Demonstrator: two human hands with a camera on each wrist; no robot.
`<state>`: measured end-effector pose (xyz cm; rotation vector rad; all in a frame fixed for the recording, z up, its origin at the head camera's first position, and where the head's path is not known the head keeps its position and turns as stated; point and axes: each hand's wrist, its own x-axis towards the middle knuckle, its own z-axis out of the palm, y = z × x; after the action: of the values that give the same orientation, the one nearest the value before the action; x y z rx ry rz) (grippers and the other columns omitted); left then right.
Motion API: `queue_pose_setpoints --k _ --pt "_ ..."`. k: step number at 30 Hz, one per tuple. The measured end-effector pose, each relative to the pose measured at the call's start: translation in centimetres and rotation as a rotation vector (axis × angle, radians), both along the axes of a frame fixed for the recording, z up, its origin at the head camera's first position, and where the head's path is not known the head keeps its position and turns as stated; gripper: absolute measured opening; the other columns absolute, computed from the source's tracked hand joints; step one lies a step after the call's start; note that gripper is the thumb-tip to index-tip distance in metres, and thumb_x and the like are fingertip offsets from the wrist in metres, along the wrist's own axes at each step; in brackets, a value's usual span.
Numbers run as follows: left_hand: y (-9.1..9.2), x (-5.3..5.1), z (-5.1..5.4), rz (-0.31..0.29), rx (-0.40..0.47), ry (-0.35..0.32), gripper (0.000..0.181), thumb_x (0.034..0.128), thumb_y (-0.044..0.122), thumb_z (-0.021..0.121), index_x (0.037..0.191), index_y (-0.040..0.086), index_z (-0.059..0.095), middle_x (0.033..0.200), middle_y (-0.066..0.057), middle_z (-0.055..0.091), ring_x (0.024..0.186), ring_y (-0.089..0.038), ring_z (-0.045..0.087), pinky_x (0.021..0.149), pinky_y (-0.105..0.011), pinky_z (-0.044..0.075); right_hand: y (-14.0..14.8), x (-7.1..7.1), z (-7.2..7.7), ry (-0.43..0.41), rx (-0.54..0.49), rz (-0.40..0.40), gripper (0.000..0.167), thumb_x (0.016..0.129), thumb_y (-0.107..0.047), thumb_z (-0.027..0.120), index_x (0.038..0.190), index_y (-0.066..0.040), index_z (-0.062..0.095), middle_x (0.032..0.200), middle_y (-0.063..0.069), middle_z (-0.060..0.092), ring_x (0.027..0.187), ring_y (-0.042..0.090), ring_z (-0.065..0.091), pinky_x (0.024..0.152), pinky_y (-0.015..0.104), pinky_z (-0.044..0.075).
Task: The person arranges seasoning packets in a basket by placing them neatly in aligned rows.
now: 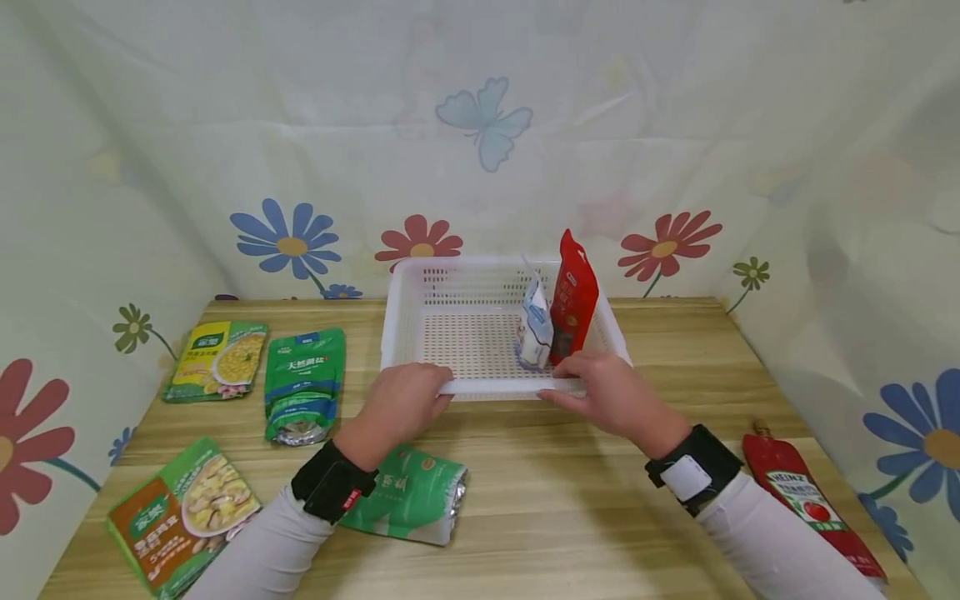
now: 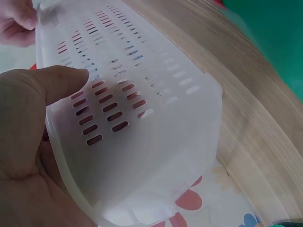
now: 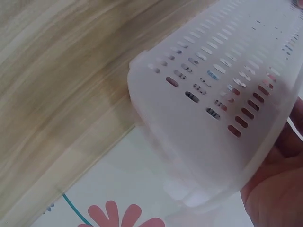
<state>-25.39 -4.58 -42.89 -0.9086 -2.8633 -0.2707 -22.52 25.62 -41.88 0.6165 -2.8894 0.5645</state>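
Note:
A white perforated plastic basket [image 1: 495, 386] stands at the back of the table, close to the patterned curtain. My left hand [image 1: 405, 404] grips its front rim near the left side, thumb on the outer wall, as the left wrist view shows. The front rim's right part is in the grip of my right hand [image 1: 611, 392]. Inside the basket, on its right side, a red pouch [image 1: 576, 296] and a smaller white-and-blue packet [image 1: 536, 329] stand upright beside each other. Under my left forearm lies a green pouch [image 1: 416, 496], partly hidden.
On the left lie a yellow-green soup packet [image 1: 217, 361], a green-and-blue pouch [image 1: 303, 383] and a brown-green soup packet [image 1: 183, 517]. A red Heinz ketchup pouch [image 1: 813, 504] lies at the right edge, partly behind my sleeve. Patterned curtain [image 1: 480, 192] walls surround the wooden table [image 1: 570, 500].

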Motion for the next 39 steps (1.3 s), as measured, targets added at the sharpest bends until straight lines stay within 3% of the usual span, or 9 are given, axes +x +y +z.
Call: queue_pose_setpoints --k 3,10,23,30,39 --pt "0.1 0.1 0.1 -0.001 0.0 0.008 0.012 0.0954 0.025 0.073 0.088 0.016 0.07 0.079 0.002 0.072 0.065 -0.011 0.059 0.059 -0.034 0.051 0.2 -0.2 -0.6 -0.006 0.019 0.008 0.036 0.084 -0.04 0.084 0.109 -0.014 0.079 0.097 0.0 0.078 0.077 0.012 0.063 0.074 0.028 0.059" --pt "0.1 0.2 0.1 -0.007 0.006 0.012 0.013 0.0956 0.026 0.073 0.086 0.017 0.07 0.079 0.002 0.072 0.064 -0.01 0.059 0.058 -0.034 0.051 0.6 -0.3 -1.3 0.081 0.092 0.052 0.031 0.082 -0.025 0.088 0.108 -0.012 0.08 0.096 0.001 0.078 0.079 0.014 0.066 0.079 0.034 0.062" --pt "-0.2 0.5 0.1 -0.018 0.026 0.014 0.013 0.0952 0.025 0.073 0.086 0.016 0.069 0.079 0.002 0.072 0.066 -0.012 0.062 0.058 -0.035 0.051 0.5 -0.6 -2.0 0.178 0.202 0.073 0.027 0.083 -0.03 0.087 0.1 -0.011 0.078 0.085 0.0 0.076 0.069 0.013 0.063 0.071 0.031 0.059" --pt "-0.8 0.5 0.2 -0.067 0.055 -0.031 0.014 0.0966 0.024 0.072 0.105 0.013 0.073 0.093 0.001 0.076 0.077 -0.013 0.066 0.071 -0.035 0.057 0.5 -0.9 -2.0 0.191 0.194 0.093 0.029 0.082 -0.032 0.086 0.1 -0.01 0.078 0.086 0.002 0.077 0.069 0.013 0.064 0.071 0.032 0.059" --pt "-0.8 -0.1 0.1 -0.065 0.058 -0.045 0.014 0.0975 0.019 0.071 0.11 0.014 0.074 0.103 0.0 0.077 0.085 -0.014 0.067 0.079 -0.035 0.058 0.6 -1.2 -2.1 0.187 0.2 0.07 0.03 0.081 -0.029 0.088 0.101 -0.009 0.078 0.09 0.004 0.078 0.069 0.015 0.066 0.069 0.032 0.059"
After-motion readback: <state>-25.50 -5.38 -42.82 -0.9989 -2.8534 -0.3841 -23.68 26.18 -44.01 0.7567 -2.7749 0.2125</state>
